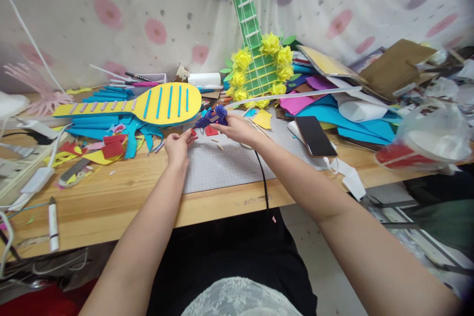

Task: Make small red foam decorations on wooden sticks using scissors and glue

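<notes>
Right hand (239, 127): fingers wrapped round blue glue gun (217, 115) above grey mat (225, 170); gun aimed left, long axis crosswise. Left hand (177, 148): fingers pinched on 1 small red piece (194, 133), near the gun's front. Back tray (162, 78) holds pens (138, 76); at right, bagged tub (398, 156) (contents unclear). Open room: mat's near part, surface's (129, 197) front edge.

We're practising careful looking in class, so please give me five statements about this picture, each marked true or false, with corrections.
1. The right hand holds a blue glue gun. True.
2. The left hand holds a green leaf. False: it pinches a small red piece.
3. The phone has a dark screen. True.
4. The yellow cut-out has red strips on its rounded end. False: it has blue strips there.
5. Yellow flowers decorate the green instrument. True.
</notes>
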`<action>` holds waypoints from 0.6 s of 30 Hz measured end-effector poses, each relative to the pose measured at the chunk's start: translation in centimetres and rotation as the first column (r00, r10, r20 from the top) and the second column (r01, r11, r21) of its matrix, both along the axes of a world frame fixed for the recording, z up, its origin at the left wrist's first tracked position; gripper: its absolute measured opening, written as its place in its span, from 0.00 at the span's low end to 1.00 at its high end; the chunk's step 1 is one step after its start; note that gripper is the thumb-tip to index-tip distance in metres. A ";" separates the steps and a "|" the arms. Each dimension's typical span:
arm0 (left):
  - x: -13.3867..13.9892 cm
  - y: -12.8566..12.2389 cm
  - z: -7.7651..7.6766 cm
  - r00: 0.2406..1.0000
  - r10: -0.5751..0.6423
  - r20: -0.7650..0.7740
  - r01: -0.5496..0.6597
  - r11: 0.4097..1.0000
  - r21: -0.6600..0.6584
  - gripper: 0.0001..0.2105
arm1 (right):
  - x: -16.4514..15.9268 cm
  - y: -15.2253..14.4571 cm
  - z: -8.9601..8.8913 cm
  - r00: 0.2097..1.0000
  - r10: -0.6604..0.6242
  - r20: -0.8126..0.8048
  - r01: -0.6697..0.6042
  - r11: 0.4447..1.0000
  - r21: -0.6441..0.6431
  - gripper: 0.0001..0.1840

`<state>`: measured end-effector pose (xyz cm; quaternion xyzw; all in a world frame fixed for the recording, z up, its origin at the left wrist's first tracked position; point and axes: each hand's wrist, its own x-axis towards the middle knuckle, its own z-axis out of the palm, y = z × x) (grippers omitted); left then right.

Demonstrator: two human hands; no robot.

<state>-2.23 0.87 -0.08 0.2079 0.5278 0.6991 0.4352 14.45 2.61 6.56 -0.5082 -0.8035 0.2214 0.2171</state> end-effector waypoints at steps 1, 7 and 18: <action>0.0 0.0 0.0 1.000 -0.001 0.002 0.001 1.000 0.001 0.17 | 0.0 0.0 0.0 1.000 0.002 0.005 -0.002 1.000 0.003 0.20; 0.1 0.0 0.0 1.000 0.004 0.005 -0.004 1.000 -0.003 0.18 | 0.2 0.2 -0.1 1.000 0.013 0.024 -0.013 1.000 0.008 0.21; 0.0 0.1 0.0 1.000 0.011 -0.005 -0.011 1.000 -0.003 0.18 | 0.2 0.0 0.1 0.993 0.031 0.113 -0.034 0.999 0.026 0.22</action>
